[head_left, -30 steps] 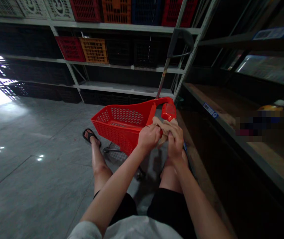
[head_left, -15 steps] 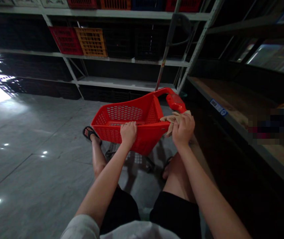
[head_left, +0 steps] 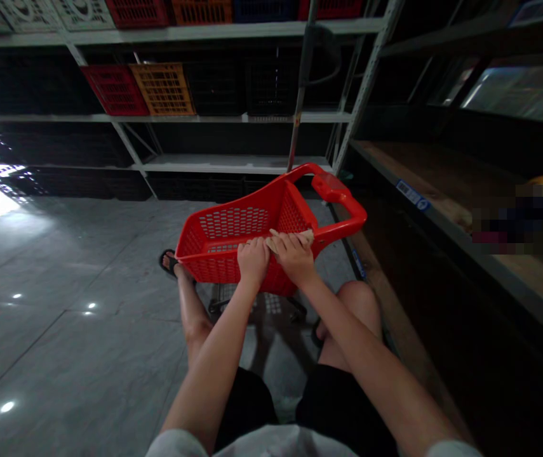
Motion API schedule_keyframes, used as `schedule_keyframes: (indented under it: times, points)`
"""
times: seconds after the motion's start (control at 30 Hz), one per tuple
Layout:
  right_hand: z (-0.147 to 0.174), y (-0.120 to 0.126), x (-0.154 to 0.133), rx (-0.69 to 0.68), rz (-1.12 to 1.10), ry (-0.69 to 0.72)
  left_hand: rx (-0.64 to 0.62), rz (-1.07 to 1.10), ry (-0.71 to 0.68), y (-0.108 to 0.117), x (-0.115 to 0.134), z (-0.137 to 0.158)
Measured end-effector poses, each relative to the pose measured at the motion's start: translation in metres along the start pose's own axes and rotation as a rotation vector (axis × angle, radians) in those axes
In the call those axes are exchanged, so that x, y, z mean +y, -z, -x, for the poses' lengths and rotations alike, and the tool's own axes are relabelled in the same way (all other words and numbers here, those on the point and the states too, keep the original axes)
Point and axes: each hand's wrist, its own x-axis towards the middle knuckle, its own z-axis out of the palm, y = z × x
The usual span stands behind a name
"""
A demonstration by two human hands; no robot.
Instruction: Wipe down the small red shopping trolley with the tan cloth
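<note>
A red plastic shopping cart (head_left: 214, 268) with perforated sides stands between my legs, its looped handle (head_left: 354, 219) to the right. My left hand (head_left: 253, 261) is closed over the near rim of the basket. Right beside it, my right hand (head_left: 294, 257) presses a beige cloth (head_left: 305, 237) onto the same rim near the handle end. Part of the cloth is hidden under my fingers; a bit sticks out on either side. The inside of the basket shows no items in the part I can see.
Metal shelving (head_left: 214, 164) at the back carries a red crate (head_left: 116, 90), a yellow crate (head_left: 164, 89) and several dark crates. A pole with a dark handle (head_left: 302, 95) leans there. On the right runs a wooden shelf (head_left: 409, 158) with a blue label (head_left: 413, 195). Grey floor (head_left: 85, 266) lies left.
My right hand has moved left with the cloth, from the cart's handle to the near rim beside my left hand. The left hand stays on the rim.
</note>
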Motion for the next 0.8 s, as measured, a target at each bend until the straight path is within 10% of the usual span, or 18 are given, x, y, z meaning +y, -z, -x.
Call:
schedule_keyframes:
  times: [0.17,0.37,0.57,0.8]
  points:
    - [0.017,0.039,0.078,-0.010,0.090,0.136,-0.006,-0.002,-0.024,0.004,0.000,0.002]
    - [0.031,0.049,0.159,0.241,-0.071,-0.227,0.002,-0.002,-0.011,0.004,0.009,0.004]
    - [0.031,0.020,0.112,0.457,-0.230,-0.444,-0.006,0.000,0.033,0.008,0.023,0.011]
    - [0.068,-0.021,0.071,0.142,-0.257,-0.208,-0.024,-0.029,-0.009,0.010,0.018,0.006]
